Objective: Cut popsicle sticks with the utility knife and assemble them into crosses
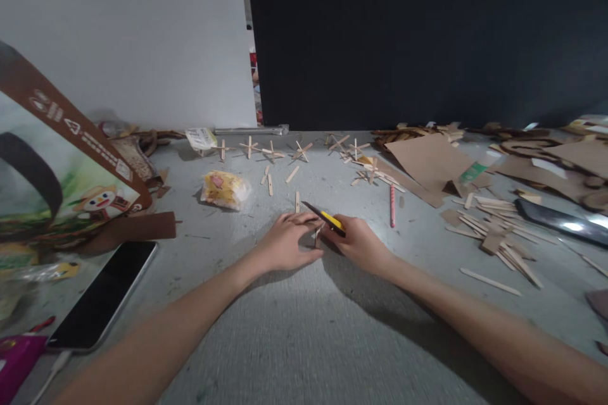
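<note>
My right hand (365, 245) is closed around a yellow and black utility knife (331, 221), whose dark end points up and to the left. Facing it, my left hand (287, 243) rests low over the table, thumb and fingers curved around a short piece of wooden craft stick (318, 235). The knife lies just above that piece; whether the two touch I cannot tell. Beyond my left fingertips is another short craft stick (297, 202). Further back lie two stick pieces with small dark holes, one of them a stick piece (270, 185), and a plain piece (292, 174).
Several crossed-stick assemblies (249, 147) line the table's back. A yellow packet (224, 190) sits left of centre, a phone (104, 297) and printed bag (71, 158) at left. On the right are a pink stick (392, 205), loose craft sticks (490, 281), cardboard (427, 161) and a black object (560, 220).
</note>
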`<control>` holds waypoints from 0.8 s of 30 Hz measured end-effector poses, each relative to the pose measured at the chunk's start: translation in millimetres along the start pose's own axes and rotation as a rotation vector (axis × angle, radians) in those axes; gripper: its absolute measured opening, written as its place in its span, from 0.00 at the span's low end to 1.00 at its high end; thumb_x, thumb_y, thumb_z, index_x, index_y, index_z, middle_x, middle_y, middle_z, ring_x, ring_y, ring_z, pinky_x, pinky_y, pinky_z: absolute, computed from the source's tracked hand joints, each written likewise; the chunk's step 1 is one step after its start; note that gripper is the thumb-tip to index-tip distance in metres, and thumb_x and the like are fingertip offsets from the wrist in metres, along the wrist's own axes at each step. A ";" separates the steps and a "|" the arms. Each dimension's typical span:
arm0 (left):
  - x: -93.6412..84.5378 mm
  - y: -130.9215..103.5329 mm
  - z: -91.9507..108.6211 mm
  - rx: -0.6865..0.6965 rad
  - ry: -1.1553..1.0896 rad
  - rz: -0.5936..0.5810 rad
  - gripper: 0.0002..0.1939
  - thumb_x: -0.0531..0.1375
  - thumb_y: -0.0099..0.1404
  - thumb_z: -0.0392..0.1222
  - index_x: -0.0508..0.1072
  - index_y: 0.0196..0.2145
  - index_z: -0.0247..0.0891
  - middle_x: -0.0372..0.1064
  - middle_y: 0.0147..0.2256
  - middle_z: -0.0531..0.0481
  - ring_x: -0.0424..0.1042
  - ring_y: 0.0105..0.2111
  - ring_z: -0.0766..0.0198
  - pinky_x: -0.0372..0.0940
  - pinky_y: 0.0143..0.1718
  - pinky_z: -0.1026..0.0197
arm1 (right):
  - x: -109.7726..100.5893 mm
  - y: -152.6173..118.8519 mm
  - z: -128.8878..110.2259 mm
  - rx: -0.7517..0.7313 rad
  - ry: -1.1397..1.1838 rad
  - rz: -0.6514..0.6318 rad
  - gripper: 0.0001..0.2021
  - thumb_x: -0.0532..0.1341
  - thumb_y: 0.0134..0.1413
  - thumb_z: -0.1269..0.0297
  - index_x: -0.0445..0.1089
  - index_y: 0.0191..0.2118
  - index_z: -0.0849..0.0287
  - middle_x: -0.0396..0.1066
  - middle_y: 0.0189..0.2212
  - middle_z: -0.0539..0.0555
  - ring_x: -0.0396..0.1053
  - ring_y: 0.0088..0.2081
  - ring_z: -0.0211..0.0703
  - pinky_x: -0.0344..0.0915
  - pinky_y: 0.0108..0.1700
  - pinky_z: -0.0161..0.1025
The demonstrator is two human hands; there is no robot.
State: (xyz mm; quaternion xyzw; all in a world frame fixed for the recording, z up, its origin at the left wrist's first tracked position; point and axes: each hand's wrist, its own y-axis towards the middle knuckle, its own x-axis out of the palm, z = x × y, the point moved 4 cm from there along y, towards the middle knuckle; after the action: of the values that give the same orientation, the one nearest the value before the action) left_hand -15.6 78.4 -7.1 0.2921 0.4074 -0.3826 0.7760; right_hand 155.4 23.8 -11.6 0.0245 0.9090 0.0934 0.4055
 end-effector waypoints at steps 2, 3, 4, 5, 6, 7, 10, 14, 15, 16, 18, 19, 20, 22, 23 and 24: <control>-0.1 0.3 -0.7 -0.022 0.009 -0.013 0.30 0.67 0.66 0.52 0.72 0.64 0.46 0.64 0.69 0.42 0.63 0.68 0.44 0.53 0.71 0.39 | -6.6 4.4 4.2 0.045 -0.007 0.057 0.14 0.57 0.64 0.56 0.62 0.27 0.53 0.68 0.20 0.50 0.60 0.22 0.40 0.51 0.26 0.37; -0.1 0.4 -1.2 -0.035 0.010 -0.016 0.31 0.67 0.66 0.53 0.72 0.64 0.45 0.64 0.69 0.42 0.62 0.69 0.43 0.53 0.71 0.39 | -9.2 5.8 5.6 0.058 -0.018 0.080 0.14 0.57 0.64 0.55 0.62 0.27 0.53 0.67 0.20 0.50 0.60 0.22 0.40 0.51 0.26 0.38; 0.1 0.4 -1.6 -0.045 0.007 -0.017 0.32 0.68 0.65 0.53 0.72 0.64 0.44 0.64 0.69 0.41 0.62 0.69 0.43 0.53 0.71 0.39 | -11.3 6.7 6.4 0.062 -0.028 0.096 0.14 0.57 0.64 0.55 0.62 0.27 0.53 0.66 0.20 0.49 0.59 0.22 0.40 0.51 0.27 0.38; 0.1 0.6 -2.0 -0.052 -0.002 -0.015 0.32 0.69 0.64 0.52 0.72 0.64 0.44 0.64 0.69 0.41 0.62 0.69 0.43 0.53 0.70 0.39 | -12.9 7.3 6.7 0.060 -0.034 0.104 0.15 0.57 0.64 0.53 0.61 0.26 0.53 0.65 0.20 0.49 0.58 0.22 0.40 0.50 0.27 0.38; 0.1 0.8 -2.3 -0.058 -0.017 -0.009 0.33 0.70 0.63 0.51 0.72 0.63 0.43 0.64 0.69 0.41 0.63 0.68 0.43 0.54 0.70 0.39 | -14.2 7.6 6.7 0.055 -0.034 0.108 0.17 0.58 0.64 0.52 0.60 0.26 0.53 0.63 0.19 0.48 0.57 0.22 0.40 0.50 0.27 0.38; -0.2 1.1 -2.7 -0.064 -0.037 0.000 0.33 0.70 0.62 0.51 0.72 0.63 0.43 0.65 0.68 0.40 0.63 0.68 0.42 0.54 0.70 0.39 | -15.5 7.9 6.6 0.049 -0.028 0.105 0.19 0.58 0.64 0.49 0.59 0.25 0.53 0.62 0.19 0.47 0.57 0.22 0.39 0.50 0.27 0.38; -1.8 2.1 -4.0 -0.084 -0.106 0.035 0.32 0.73 0.59 0.49 0.73 0.59 0.43 0.67 0.65 0.39 0.64 0.67 0.41 0.56 0.69 0.37 | -20.9 9.3 6.7 0.031 0.006 0.095 0.22 0.56 0.67 0.42 0.61 0.28 0.54 0.61 0.19 0.46 0.58 0.23 0.39 0.51 0.28 0.37; -2.6 1.4 -7.6 -0.126 -0.199 0.095 0.30 0.76 0.54 0.45 0.73 0.53 0.42 0.70 0.58 0.38 0.68 0.62 0.40 0.62 0.64 0.37 | -37.1 11.9 11.4 -0.034 0.008 0.124 0.22 0.50 0.72 0.42 0.67 0.41 0.55 0.62 0.21 0.45 0.61 0.23 0.40 0.54 0.28 0.36; -2.0 0.8 -9.3 -0.148 -0.227 0.114 0.31 0.75 0.54 0.44 0.72 0.53 0.43 0.70 0.57 0.38 0.68 0.61 0.41 0.64 0.62 0.37 | -41.5 12.2 12.8 -0.075 -0.022 0.119 0.20 0.49 0.73 0.44 0.68 0.44 0.56 0.63 0.21 0.45 0.62 0.23 0.40 0.55 0.28 0.36; -1.3 0.0 -11.1 -0.168 -0.257 0.133 0.31 0.75 0.55 0.43 0.71 0.54 0.43 0.70 0.57 0.38 0.69 0.61 0.41 0.65 0.62 0.38 | -45.6 12.1 14.1 -0.130 -0.071 0.112 0.19 0.49 0.74 0.47 0.68 0.46 0.56 0.64 0.21 0.46 0.63 0.23 0.41 0.56 0.29 0.37; 0.2 -1.2 -14.0 -0.187 -0.310 0.166 0.33 0.74 0.57 0.41 0.68 0.57 0.43 0.70 0.56 0.39 0.69 0.60 0.44 0.65 0.62 0.39 | -51.3 10.9 16.3 -0.275 -0.182 0.094 0.16 0.49 0.75 0.52 0.69 0.48 0.57 0.69 0.25 0.50 0.67 0.26 0.43 0.59 0.31 0.38; 0.8 -1.6 -14.8 -0.182 -0.326 0.180 0.34 0.74 0.57 0.39 0.67 0.58 0.44 0.71 0.54 0.40 0.70 0.60 0.45 0.64 0.62 0.39 | -52.2 9.8 17.2 -0.357 -0.234 0.081 0.15 0.49 0.76 0.55 0.69 0.49 0.57 0.73 0.29 0.53 0.70 0.29 0.44 0.61 0.33 0.38; 1.1 -1.8 -15.2 -0.172 -0.336 0.189 0.34 0.73 0.57 0.38 0.67 0.59 0.44 0.71 0.54 0.41 0.70 0.59 0.46 0.64 0.63 0.39 | -51.8 8.6 18.2 -0.435 -0.278 0.066 0.15 0.49 0.76 0.57 0.70 0.49 0.57 0.75 0.32 0.56 0.71 0.31 0.45 0.63 0.34 0.39; 1.3 -2.0 -15.5 -0.157 -0.340 0.195 0.34 0.73 0.57 0.37 0.67 0.58 0.44 0.71 0.54 0.41 0.70 0.60 0.46 0.63 0.63 0.40 | -47.0 6.3 19.9 -0.579 -0.356 0.023 0.14 0.48 0.76 0.63 0.70 0.50 0.58 0.76 0.36 0.59 0.73 0.34 0.45 0.65 0.36 0.39; 1.2 -2.0 -15.4 -0.155 -0.340 0.195 0.34 0.74 0.57 0.37 0.67 0.58 0.44 0.70 0.55 0.41 0.70 0.60 0.46 0.64 0.63 0.41 | -43.5 5.2 20.5 -0.639 -0.392 0.002 0.15 0.48 0.76 0.65 0.71 0.51 0.59 0.76 0.36 0.59 0.73 0.34 0.44 0.64 0.36 0.39; 0.7 -2.1 -15.2 -0.156 -0.339 0.196 0.34 0.74 0.57 0.37 0.67 0.58 0.45 0.69 0.56 0.41 0.69 0.61 0.46 0.64 0.64 0.41 | -39.9 4.2 20.9 -0.689 -0.424 -0.016 0.15 0.48 0.76 0.67 0.71 0.51 0.60 0.76 0.36 0.58 0.73 0.34 0.44 0.64 0.35 0.38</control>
State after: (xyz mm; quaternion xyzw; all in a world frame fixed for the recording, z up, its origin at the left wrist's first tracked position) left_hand -23.4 88.6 -15.6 0.2007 0.2691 -0.3162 0.8873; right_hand 197.5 26.3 4.7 -0.1014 0.7207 0.3822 0.5694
